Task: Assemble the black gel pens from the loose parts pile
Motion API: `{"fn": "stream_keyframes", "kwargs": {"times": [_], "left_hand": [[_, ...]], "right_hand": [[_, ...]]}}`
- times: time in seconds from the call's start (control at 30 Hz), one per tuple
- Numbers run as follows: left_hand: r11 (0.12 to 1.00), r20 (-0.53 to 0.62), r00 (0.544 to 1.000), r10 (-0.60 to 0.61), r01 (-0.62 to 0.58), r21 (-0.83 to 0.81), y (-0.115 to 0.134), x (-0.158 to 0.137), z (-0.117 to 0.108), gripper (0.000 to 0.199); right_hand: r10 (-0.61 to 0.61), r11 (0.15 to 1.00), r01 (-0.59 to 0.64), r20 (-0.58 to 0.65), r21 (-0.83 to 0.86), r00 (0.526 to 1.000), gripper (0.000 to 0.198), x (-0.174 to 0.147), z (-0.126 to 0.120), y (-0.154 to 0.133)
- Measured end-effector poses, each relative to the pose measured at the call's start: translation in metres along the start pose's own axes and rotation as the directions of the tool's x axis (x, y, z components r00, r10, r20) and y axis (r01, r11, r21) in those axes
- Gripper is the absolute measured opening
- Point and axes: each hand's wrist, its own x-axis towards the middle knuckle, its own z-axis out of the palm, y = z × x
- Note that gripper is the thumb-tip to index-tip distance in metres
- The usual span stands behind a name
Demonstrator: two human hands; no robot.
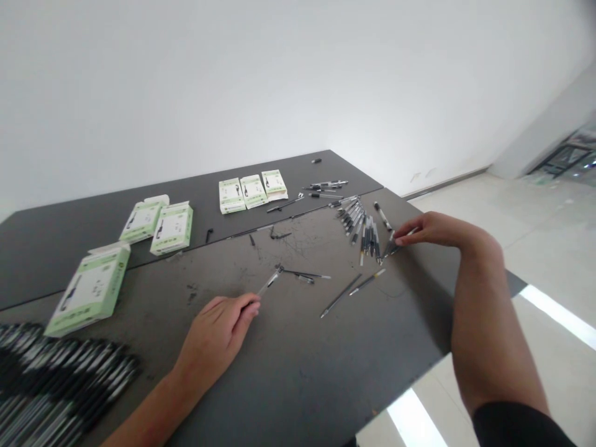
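My left hand [216, 332] is closed on the end of a clear pen [267, 286], whose dark far end points away over the tabletop. Just past that end lie a thin black refill [310, 274] and a short dark cap [305, 279]. At the right, my right hand [428, 230] reaches down with its fingers pinched on a pen [388, 247] beside a heap of clear and black pens [357, 223]. Its fingertips partly hide that pen. Two slim pen parts, one dark [341, 296] and one with a yellowish end [367, 282], rest between my hands.
Light green boxes [171, 230] stand along the left and back of the dark table [279, 360]. Many pens [60, 379] are massed at the near left corner. More loose pens [326, 185] lie at the back. A white wall rises behind the table.
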Motion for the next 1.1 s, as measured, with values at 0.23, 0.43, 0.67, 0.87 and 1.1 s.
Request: {"fn": "stream_keyframes", "kwargs": {"times": [0.23,0.43,0.67,0.87,1.1], "left_hand": [[1.000,-0.003,1.000,0.001,-0.001,0.012,0.001,-0.003,-0.002,0.026],[0.999,-0.001,1.000,-0.015,0.015,-0.031,0.004,-0.004,-0.002,0.021],[0.997,0.009,1.000,-0.029,0.029,-0.068,0.004,-0.005,0.001,0.019],[0.998,0.011,1.000,-0.016,0.016,-0.060,0.003,-0.005,0.000,0.022],[0.996,0.017,0.999,-0.037,0.038,-0.085,0.005,-0.005,0.000,0.021]], "right_hand": [[0.007,0.999,-0.012,0.091,0.048,0.996,0.040,0.004,0.003,0.015],[-0.061,0.996,0.055,0.104,0.064,0.993,0.032,0.013,0.010,0.026],[0.014,0.998,-0.022,0.138,0.063,0.990,0.028,0.014,0.009,0.036],[0.059,0.998,-0.061,0.173,0.006,0.983,0.035,0.010,0.005,0.027],[0.060,0.998,-0.056,0.197,-0.026,0.979,0.044,0.004,0.003,0.014]]}}
